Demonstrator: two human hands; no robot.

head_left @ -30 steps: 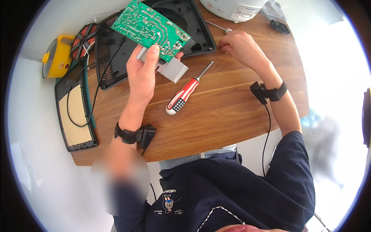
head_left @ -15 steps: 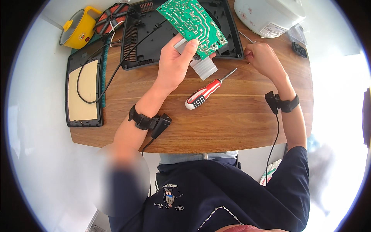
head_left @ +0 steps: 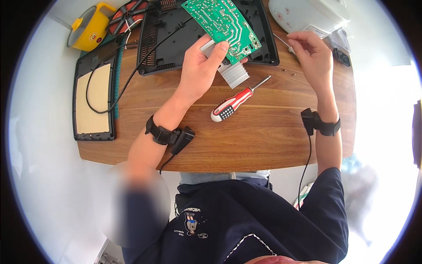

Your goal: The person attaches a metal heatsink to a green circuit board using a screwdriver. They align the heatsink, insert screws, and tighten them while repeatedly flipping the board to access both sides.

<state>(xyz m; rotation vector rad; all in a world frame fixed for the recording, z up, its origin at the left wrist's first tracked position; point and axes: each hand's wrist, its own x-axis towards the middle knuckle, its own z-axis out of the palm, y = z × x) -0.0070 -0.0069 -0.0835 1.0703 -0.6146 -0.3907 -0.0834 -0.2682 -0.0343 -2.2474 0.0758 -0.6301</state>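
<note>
Apparently the work stands partway: at 12 o'clock the black casing (head_left: pixel 169 44) lies open, the green circuit board (head_left: pixel 222 27) out of it, gripped by the left hand (head_left: pixel 198 70), finned heatsink (head_left: pixel 235 76) below. Two screw-like specks (head_left: pixel 294 74) lie loose towards 2 o'clock; which fastenings are left cannot be told. There the right hand (head_left: pixel 314 59) curls beside a slim metal shaft (head_left: pixel 280 39), its hold unclear. The rice cooker (head_left: pixel 303 13) crowds 1 o'clock, a striped screwdriver (head_left: pixel 233 104) nearer in; room opens from 4 to 6 o'clock, to the table's (head_left: pixel 246 152) near edge.
</note>
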